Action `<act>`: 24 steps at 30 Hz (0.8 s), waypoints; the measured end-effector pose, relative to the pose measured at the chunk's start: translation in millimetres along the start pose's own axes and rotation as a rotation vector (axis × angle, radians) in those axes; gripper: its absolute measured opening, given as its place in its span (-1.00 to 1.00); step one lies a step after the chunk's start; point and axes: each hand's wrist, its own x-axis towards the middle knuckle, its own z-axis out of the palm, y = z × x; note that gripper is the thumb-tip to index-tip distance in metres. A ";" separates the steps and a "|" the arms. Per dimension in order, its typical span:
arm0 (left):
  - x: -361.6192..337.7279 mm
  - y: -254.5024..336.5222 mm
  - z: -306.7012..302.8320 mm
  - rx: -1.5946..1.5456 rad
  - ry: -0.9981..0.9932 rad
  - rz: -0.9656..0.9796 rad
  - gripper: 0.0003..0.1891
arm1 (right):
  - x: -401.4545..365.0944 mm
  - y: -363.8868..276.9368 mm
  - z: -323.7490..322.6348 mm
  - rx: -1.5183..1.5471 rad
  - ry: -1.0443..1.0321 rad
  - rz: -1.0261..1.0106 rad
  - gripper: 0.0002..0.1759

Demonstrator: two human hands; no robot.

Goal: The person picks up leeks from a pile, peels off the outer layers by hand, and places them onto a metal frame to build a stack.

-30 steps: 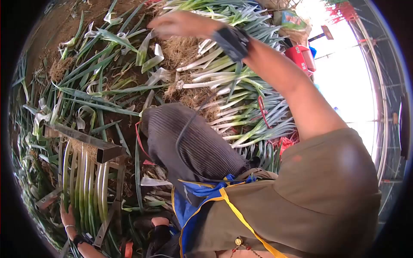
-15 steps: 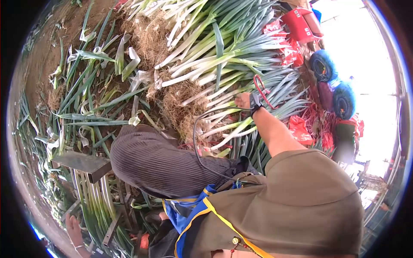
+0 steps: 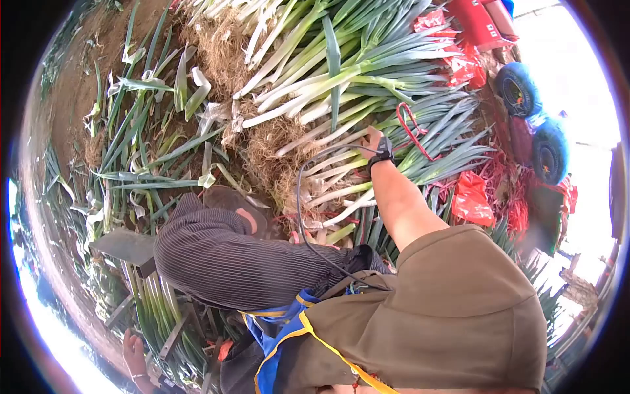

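Note:
My right hand (image 3: 373, 141), with a dark band on its wrist, is closed on the stalks of leeks in a large pile (image 3: 367, 79). Its fingertips are partly hidden. Pale roots (image 3: 272, 148) lie on the left side of the pile, and green leaves spread to the right. A red looped cord (image 3: 408, 128) lies on the leaves beside this hand. At the lower left my left hand (image 3: 133, 353) is held with its fingers apart and nothing in them, beside leeks (image 3: 157, 302) lying in a metal frame (image 3: 128, 248).
Loose leaves (image 3: 131, 138) litter the soil at the left. Red plastic bags (image 3: 472, 200), a red box (image 3: 482, 23) and blue-covered wheels (image 3: 550, 152) are at the right. A black cable (image 3: 299, 197) loops past my striped trouser leg (image 3: 230, 259).
The view has shifted a little. My right hand has moved slightly up along the leeks, and its wrist has turned. The striped leg has shifted, and more of the foot shows.

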 end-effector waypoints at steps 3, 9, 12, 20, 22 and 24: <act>-9.0 2.0 2.3 -0.009 -0.010 0.007 -0.43 | 4.0 -5.8 -1.1 -0.011 0.018 0.032 -0.76; -9.8 -3.7 6.6 -0.033 -0.009 0.000 -0.43 | 28.9 -10.5 2.7 -0.011 0.023 0.089 -0.62; -11.5 -7.8 10.3 -0.054 0.017 0.026 -0.42 | 41.9 -7.3 -2.3 0.231 -0.111 0.148 -0.63; -4.4 -36.0 22.7 -0.055 0.046 0.122 -0.41 | -2.3 -17.0 4.1 0.339 -0.401 0.125 -0.77; -15.1 -18.7 24.4 -0.075 0.021 0.051 -0.42 | -43.5 -20.0 22.3 0.400 -0.475 0.093 -0.75; -16.3 -6.2 26.2 -0.095 -0.006 -0.015 -0.42 | -87.3 -26.4 43.3 0.512 -0.637 0.075 -0.77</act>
